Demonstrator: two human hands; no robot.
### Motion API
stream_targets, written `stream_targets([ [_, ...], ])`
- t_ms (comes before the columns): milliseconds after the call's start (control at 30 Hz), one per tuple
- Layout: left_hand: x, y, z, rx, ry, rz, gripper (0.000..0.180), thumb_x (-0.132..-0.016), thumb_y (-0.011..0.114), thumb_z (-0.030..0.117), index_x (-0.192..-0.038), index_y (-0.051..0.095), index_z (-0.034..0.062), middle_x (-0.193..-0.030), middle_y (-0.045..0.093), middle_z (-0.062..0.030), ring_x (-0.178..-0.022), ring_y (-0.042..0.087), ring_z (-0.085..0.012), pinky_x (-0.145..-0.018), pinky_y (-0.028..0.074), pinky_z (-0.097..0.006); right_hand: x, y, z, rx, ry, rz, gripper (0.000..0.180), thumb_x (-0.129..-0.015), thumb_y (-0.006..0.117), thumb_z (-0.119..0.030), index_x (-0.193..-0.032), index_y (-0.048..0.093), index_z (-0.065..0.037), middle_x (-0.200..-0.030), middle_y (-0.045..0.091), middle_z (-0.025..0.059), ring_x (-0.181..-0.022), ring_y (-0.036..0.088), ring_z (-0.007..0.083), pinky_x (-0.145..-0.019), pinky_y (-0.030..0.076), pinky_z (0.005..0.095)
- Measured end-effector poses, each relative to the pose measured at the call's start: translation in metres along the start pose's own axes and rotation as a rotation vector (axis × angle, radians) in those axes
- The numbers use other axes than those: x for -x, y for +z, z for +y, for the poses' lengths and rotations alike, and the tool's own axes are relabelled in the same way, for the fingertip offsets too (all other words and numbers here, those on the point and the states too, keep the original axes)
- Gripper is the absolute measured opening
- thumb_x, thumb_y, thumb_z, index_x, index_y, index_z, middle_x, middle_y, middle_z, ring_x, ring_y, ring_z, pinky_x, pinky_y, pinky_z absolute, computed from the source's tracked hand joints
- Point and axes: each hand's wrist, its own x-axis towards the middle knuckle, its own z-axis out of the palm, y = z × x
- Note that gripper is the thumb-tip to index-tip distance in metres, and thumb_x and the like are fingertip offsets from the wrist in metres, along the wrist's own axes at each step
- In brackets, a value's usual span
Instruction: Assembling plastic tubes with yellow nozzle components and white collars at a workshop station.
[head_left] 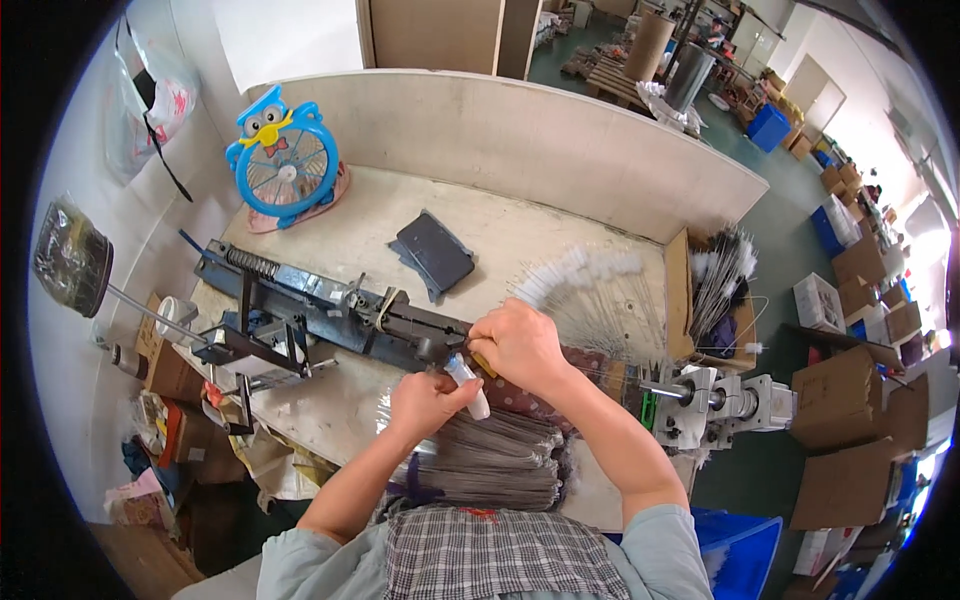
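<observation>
My left hand is closed, with a short white and pale-blue tube-like piece at its thumb and fingertips. To its right, my right hand is pinched at the end of a long dark metal fixture. What its fingers hold is hidden; a yellow piece shows just beneath them. Below both hands lies a thick bundle of thin metal wires. Wire-stemmed brushes with white bristle tips are fanned out on the worktable beyond my right hand.
A blue cartoon-shaped fan stands at the back left. A dark flat pad lies mid-table. On the right are a cardboard box of wire brushes and a metal machine with a shaft. A blue bin sits by my right side.
</observation>
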Motion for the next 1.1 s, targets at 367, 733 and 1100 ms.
stream_targets([
  [367, -0.007, 0.054, -0.006, 1.152, 0.12, -0.02, 0.014, -0.079, 0.057, 0.004, -0.091, 0.05, 0.0011, -0.072, 0.059, -0.0101, -0.067, 0.06, -0.0188, -0.06, 0.05, -0.03, 0.089, 0.002, 0.024, 0.033, -0.161, 0.273, 0.01, -0.076, 0.065, -0.011, -0.086, 0.065, -0.008, -0.073, 0.059, 0.0057, -0.067, 0.06, 0.0237, -0.058, 0.048, 0.0331],
  [733, -0.002, -0.001, -0.058, 0.761, 0.024, 0.188, 0.033, -0.087, 0.063, 0.027, -0.103, 0.05, 0.0018, -0.088, 0.058, -0.0088, -0.074, 0.06, -0.0172, -0.064, 0.048, -0.026, 0.055, 0.052, 0.032, -0.078, -0.104, 0.163, 0.017, -0.078, 0.067, -0.022, -0.087, 0.065, -0.008, -0.077, 0.059, 0.0081, -0.072, 0.061, 0.0274, -0.062, 0.05, 0.0359],
  [1100, 0.024, -0.078, -0.169, 1.489, -0.343, 0.44, 0.022, -0.084, 0.065, 0.032, -0.089, 0.063, 0.0105, -0.073, 0.058, 0.0039, -0.066, 0.054, -0.0085, -0.062, 0.045, -0.025, 0.059, 0.034, 0.029, -0.128, -0.085, 0.057, 0.019, -0.076, 0.07, -0.02, -0.085, 0.063, -0.005, -0.08, 0.057, 0.0105, -0.071, 0.06, 0.0309, -0.061, 0.049, 0.0386],
])
